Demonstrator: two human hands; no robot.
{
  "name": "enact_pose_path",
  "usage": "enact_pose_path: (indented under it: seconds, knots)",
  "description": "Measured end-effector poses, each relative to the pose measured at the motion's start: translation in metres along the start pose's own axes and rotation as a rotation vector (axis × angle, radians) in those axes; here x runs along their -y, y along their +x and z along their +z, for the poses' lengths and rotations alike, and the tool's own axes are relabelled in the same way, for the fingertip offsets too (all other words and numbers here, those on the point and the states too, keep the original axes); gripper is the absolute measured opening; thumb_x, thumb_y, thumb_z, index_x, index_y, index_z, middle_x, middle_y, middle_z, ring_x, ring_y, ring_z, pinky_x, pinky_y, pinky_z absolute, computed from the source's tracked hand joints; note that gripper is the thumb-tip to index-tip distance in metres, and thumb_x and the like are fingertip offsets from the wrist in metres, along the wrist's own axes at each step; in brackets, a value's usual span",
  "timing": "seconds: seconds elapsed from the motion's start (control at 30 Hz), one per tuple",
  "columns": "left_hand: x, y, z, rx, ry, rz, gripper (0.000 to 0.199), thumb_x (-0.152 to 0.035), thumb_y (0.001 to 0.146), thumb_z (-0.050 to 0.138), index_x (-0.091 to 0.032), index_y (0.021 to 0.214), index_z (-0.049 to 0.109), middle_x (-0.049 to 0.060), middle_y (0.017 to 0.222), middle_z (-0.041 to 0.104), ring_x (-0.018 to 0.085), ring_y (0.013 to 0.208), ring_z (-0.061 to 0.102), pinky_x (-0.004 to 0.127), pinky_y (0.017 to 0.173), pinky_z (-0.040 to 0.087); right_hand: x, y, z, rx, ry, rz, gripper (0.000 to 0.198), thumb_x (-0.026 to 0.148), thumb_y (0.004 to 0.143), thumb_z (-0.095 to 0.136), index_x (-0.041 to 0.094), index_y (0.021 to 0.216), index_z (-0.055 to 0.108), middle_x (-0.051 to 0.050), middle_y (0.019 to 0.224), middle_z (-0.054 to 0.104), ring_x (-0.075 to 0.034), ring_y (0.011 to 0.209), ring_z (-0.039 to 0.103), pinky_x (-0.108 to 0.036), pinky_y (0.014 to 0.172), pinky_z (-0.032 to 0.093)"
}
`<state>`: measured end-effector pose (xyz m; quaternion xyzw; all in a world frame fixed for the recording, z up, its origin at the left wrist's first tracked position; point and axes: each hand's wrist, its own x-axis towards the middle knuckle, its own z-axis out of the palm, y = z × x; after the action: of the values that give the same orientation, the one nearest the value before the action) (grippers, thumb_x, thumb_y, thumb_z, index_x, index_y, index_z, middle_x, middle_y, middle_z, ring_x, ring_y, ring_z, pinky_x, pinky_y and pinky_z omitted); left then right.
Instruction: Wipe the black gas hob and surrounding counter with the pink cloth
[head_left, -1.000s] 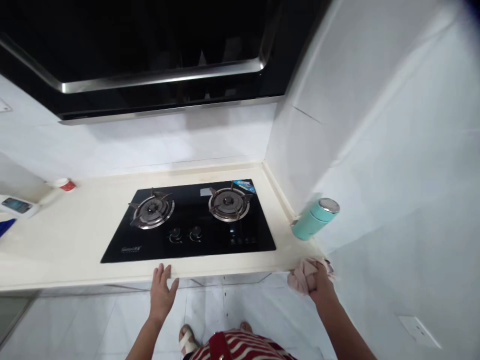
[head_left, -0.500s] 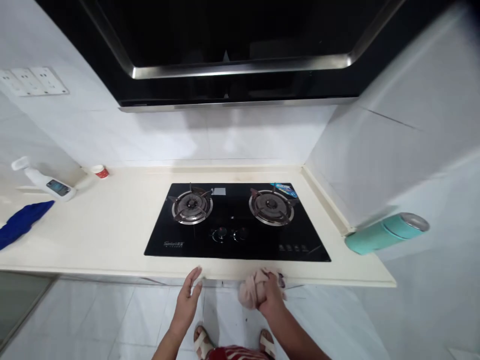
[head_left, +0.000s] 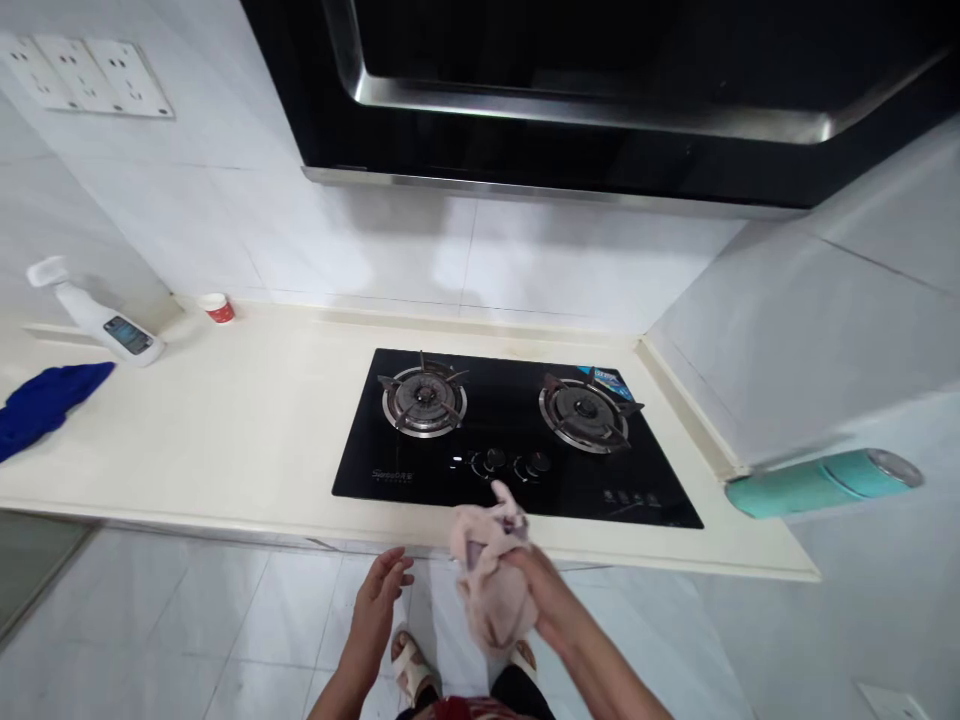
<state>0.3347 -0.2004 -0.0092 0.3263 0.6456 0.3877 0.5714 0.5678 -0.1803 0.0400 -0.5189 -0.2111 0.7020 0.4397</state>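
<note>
A crumpled pink cloth [head_left: 491, 590] hangs from my right hand [head_left: 534, 578], whose fingers are closed around it in front of the counter's edge. The cloth's upper tip overlaps the front of the black two-burner gas stove [head_left: 465, 480] in this view. My left hand [head_left: 381, 590] is held apart to the left, before the counter edge, fingers loosely curved and holding nothing. Two control knobs [head_left: 491, 460] sit near the stove's front middle. The left burner [head_left: 424, 398] and the right burner [head_left: 586, 412] carry dark pan supports.
A black range hood [head_left: 555, 160] hangs low above the stove. On the counter [head_left: 247, 430] at left are a white spray bottle [head_left: 124, 335], a red paper cup [head_left: 218, 308] and a blue cloth [head_left: 52, 400]. A teal flask [head_left: 817, 483] stands at the right end.
The view has swung left, so the stove and hood appear further right. My right hand has brought the pink cloth closer to my left hand, and the cloth now hangs looser.
</note>
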Motion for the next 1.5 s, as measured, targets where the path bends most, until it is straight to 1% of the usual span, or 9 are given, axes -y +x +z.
enact_pose_path:
  seconds: [0.13,0.23,0.47,0.67,0.77,1.0,1.17,1.33,1.5]
  knots:
    - [-0.007,0.0,0.022,0.056,-0.074,-0.065,0.062,-0.064,0.07,0.066,-0.018,0.113,0.065,0.01,0.11,0.074,0.024,0.094,0.07,0.041,0.093,0.049,0.022,0.018,-0.039,-0.303,-0.457,-0.441,0.038,0.047,0.084,0.072,0.018,0.11,0.069,-0.009,0.102,0.073,-0.024,0.09,0.07,-0.039,0.081,0.058]
    - [-0.002,0.001,0.036,0.06,-0.098,-0.084,0.061,-0.064,0.064,0.07,-0.018,0.105,0.068,0.009,0.102,0.074,0.023,0.088,0.069,0.04,0.089,0.05,0.029,0.038,-0.052,-0.411,-0.687,-0.552,0.037,0.044,0.095,0.063,0.018,0.122,0.063,-0.009,0.12,0.066,-0.021,0.102,0.066,-0.042,0.089,0.057]
    - [0.019,-0.012,0.038,0.002,-0.145,-0.177,0.06,-0.063,0.059,0.074,-0.019,0.099,0.068,0.008,0.097,0.072,0.023,0.086,0.066,0.037,0.078,0.052,0.028,0.075,-0.065,-0.408,-0.917,-0.628,0.047,0.049,0.096,0.056,0.024,0.136,0.057,-0.013,0.143,0.052,-0.03,0.125,0.053,-0.054,0.101,0.05]
    - [0.009,-0.01,0.043,-0.096,-0.127,-0.141,0.064,-0.067,0.057,0.074,-0.019,0.099,0.068,0.008,0.099,0.072,0.023,0.084,0.066,0.04,0.085,0.052,-0.019,0.08,-0.054,-0.285,-1.383,-0.843,0.064,0.053,0.079,0.068,0.018,0.131,0.059,-0.02,0.155,0.035,-0.047,0.145,0.026,-0.069,0.113,0.025]
    - [0.008,-0.008,0.04,-0.131,-0.125,-0.14,0.068,-0.069,0.056,0.075,-0.019,0.102,0.069,0.009,0.101,0.073,0.023,0.085,0.067,0.04,0.089,0.052,-0.035,0.082,-0.041,-0.293,-1.571,-0.897,0.061,0.048,0.08,0.069,0.015,0.129,0.059,-0.022,0.151,0.039,-0.048,0.144,0.023,-0.068,0.112,0.026]
    - [0.047,-0.008,0.028,-0.306,-0.175,-0.223,0.076,-0.073,0.046,0.078,-0.02,0.099,0.07,0.011,0.099,0.075,0.027,0.086,0.07,0.041,0.084,0.054,-0.018,0.112,0.027,0.307,-1.647,-0.923,0.059,0.049,0.083,0.069,0.022,0.135,0.057,-0.015,0.157,0.036,-0.038,0.149,0.018,-0.055,0.118,0.022]
    - [0.04,-0.006,0.041,-0.253,-0.123,-0.206,0.07,-0.072,0.052,0.077,-0.02,0.099,0.071,0.009,0.098,0.075,0.025,0.083,0.07,0.041,0.085,0.054,0.004,0.135,0.059,0.485,-1.616,-0.882,0.062,0.053,0.077,0.075,0.021,0.128,0.061,-0.013,0.156,0.04,-0.034,0.15,0.018,-0.054,0.121,0.016]
    - [0.01,-0.002,0.062,-0.118,-0.027,-0.113,0.063,-0.068,0.062,0.074,-0.02,0.102,0.071,0.01,0.102,0.075,0.024,0.085,0.07,0.042,0.088,0.055,0.015,0.12,0.007,0.398,-1.544,-0.907,0.045,0.049,0.081,0.072,0.025,0.119,0.064,-0.006,0.141,0.055,-0.027,0.142,0.034,-0.051,0.123,0.009]
    - [-0.007,0.016,0.044,-0.235,0.295,0.288,0.043,-0.058,0.085,0.058,-0.025,0.108,0.07,0.011,0.118,0.07,0.027,0.112,0.063,0.045,0.101,0.05,0.025,0.09,-0.125,0.111,-1.619,-0.977,0.038,0.046,0.083,0.065,0.024,0.114,0.067,-0.008,0.131,0.061,-0.029,0.133,0.043,-0.052,0.121,0.017]
